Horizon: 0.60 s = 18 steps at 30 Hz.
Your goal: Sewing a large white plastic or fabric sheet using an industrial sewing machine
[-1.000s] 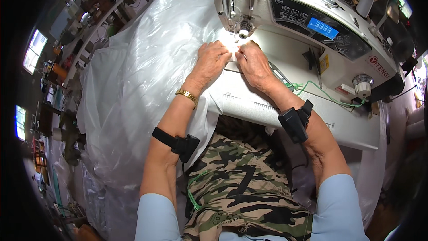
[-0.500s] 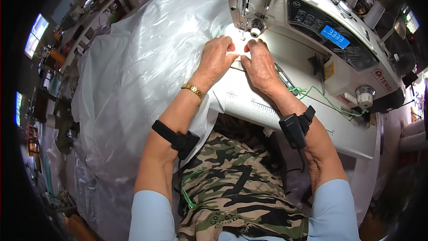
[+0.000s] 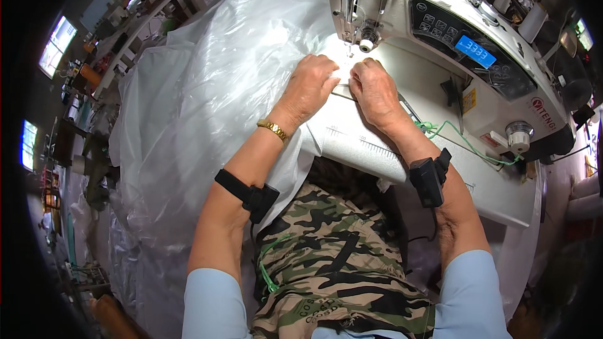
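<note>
Likely mid-seam at white metal sewing machine (image 3: 453, 39); cannot tell sewn from unsewn. Fingers curled, bare left hand (image 3: 309, 88) and right hand (image 3: 377, 93), by glossy white sheeting (image 3: 201, 113) over pale table's (image 3: 499, 193) front-left corner; cannot tell grip.

A bright, barred window (image 3: 58, 47) tilts at the upper left, with a bluish lit pane (image 3: 28, 144) below it. An orange cylinder (image 3: 91, 75) sits near a long, cluttered workbench (image 3: 148, 26). Pale rolls (image 3: 584, 198) lie at the right edge.
</note>
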Available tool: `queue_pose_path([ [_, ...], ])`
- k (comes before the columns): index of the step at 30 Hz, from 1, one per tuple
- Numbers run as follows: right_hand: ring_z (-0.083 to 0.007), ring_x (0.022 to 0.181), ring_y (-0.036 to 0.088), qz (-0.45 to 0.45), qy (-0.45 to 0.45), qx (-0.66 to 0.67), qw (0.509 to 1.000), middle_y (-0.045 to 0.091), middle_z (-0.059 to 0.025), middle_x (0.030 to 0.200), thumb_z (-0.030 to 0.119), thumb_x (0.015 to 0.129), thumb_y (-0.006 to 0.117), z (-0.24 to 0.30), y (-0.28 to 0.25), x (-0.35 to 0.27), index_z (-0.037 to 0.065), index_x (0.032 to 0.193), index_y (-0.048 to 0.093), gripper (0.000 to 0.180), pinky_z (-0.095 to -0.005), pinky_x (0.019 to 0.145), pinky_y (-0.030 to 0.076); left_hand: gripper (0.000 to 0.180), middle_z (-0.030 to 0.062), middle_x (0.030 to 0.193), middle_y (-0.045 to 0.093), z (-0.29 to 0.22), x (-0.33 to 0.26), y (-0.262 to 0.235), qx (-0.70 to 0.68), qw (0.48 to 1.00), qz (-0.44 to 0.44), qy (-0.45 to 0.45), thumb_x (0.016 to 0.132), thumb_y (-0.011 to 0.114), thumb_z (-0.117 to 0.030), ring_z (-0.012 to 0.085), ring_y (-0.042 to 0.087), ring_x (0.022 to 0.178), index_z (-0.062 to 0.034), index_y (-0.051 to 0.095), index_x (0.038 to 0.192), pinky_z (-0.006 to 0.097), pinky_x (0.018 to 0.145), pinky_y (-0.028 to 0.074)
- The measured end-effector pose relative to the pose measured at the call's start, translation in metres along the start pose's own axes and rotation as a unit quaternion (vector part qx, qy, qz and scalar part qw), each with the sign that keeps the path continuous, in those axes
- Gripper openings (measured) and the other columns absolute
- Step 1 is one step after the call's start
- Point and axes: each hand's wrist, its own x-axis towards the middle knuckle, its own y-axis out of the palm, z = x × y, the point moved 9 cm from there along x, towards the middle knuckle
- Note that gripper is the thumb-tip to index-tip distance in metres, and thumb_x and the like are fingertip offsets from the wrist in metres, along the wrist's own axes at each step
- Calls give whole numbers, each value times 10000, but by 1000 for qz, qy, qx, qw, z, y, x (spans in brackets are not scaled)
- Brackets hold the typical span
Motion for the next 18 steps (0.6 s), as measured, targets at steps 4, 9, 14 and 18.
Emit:
queue_pose_path([
  [4, -356, 1004, 602, -22, -2, -1, 1000, 621, -201, 1002, 72, 842, 649, 2, -4, 0, -33, 1017, 645, 204, -446, 888, 498, 109, 117, 900, 620, 21, 0, 8, -64, 994, 30, -85, 835, 685, -72, 273, 607, 894, 7, 627, 881, 374, 813, 490],
  [9, -355, 1005, 600, -20, 11, 19, 1000, 618, -196, 994, 60, 837, 652, 1, -8, 0, -21, 1028, 638, 208, -451, 885, 495, 150, 108, 908, 620, 30, 5, 14, -90, 977, 78, -176, 821, 687, -117, 239, 601, 880, 16, 630, 860, 349, 787, 483],
  [14, -331, 985, 606, -5, 0, 7, 1000, 612, -173, 974, 67, 844, 666, 5, -3, 0, 17, 1009, 666, 172, -439, 865, 512, 201, 122, 891, 618, 40, 9, 20, -42, 977, 107, -178, 793, 697, -164, 255, 608, 865, 18, 644, 857, 360, 782, 486],
  [18, -322, 978, 607, -2, -12, -10, 1000, 614, -163, 973, 91, 856, 668, 3, -2, -1, 14, 969, 691, 138, -427, 861, 519, 195, 129, 885, 619, 37, 13, 24, -21, 977, 115, -178, 788, 692, -158, 268, 619, 852, 19, 641, 852, 365, 768, 490],
])
